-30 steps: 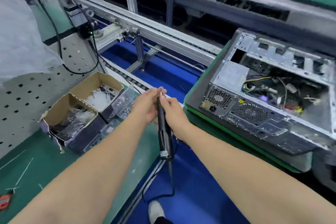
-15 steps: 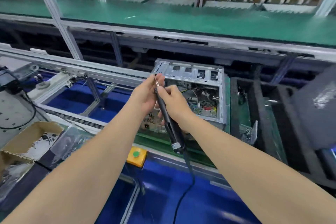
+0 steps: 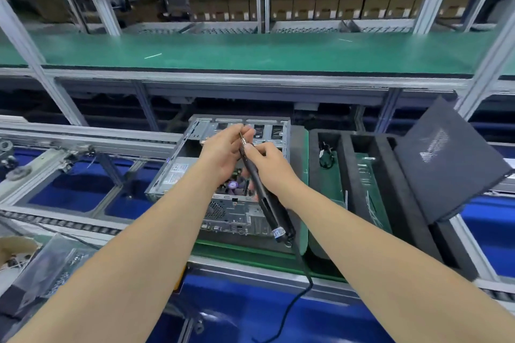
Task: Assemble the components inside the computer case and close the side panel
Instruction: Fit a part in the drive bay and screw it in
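Note:
An open grey computer case (image 3: 178, 172) lies on a green pallet (image 3: 250, 255) on the conveyor, its inside partly hidden by my hands. My right hand (image 3: 271, 168) grips a black corded electric screwdriver (image 3: 267, 203), tip pointing up over the case. My left hand (image 3: 225, 152) pinches the bit at the screwdriver's tip; whether a screw sits between the fingers cannot be told. The dark side panel (image 3: 446, 164) leans tilted at the right.
A black foam tray (image 3: 348, 175) with slots holds cables and parts right of the case. Cardboard and clear plastic boxes (image 3: 47, 264) of small parts sit at lower left. A green shelf (image 3: 250, 50) runs above the conveyor rails (image 3: 83, 136). The screwdriver's cord (image 3: 295, 301) hangs down.
My view has swung right and up from the parts boxes toward the case. Both hands, still together at the screwdriver's tip, now hover over the open case.

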Demonstrator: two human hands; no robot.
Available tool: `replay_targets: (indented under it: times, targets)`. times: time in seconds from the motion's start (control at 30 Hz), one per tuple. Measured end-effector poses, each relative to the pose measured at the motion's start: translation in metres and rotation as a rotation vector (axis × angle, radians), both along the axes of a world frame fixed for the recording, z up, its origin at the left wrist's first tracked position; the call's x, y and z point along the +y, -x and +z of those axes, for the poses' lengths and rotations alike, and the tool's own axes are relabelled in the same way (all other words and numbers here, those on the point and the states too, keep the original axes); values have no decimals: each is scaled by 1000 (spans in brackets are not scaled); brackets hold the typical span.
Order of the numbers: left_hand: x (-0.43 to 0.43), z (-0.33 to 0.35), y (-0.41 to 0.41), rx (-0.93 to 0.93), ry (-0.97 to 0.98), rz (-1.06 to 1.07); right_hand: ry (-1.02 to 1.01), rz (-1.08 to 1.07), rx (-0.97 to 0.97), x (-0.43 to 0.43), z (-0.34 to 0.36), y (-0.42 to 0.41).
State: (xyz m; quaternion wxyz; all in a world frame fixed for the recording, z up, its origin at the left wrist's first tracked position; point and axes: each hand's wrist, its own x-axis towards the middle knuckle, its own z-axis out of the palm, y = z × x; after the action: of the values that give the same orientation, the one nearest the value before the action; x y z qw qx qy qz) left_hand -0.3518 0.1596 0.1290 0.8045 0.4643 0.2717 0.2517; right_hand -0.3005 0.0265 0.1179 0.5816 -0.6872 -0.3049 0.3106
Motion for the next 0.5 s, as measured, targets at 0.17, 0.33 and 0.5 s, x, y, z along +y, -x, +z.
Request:
replay_targets:
  times: [0.17,0.33,0.5]
  targets:
    - [24,-1,-22,-8,59,-176,-26,-26,131,12,-2,-23]
    - [56,-1,-59,72,126,-302,-27,-70,202,41,-4,-51]
    - [72,-5,-101,81,248,-359,-43,-173,351,75,-2,-80]
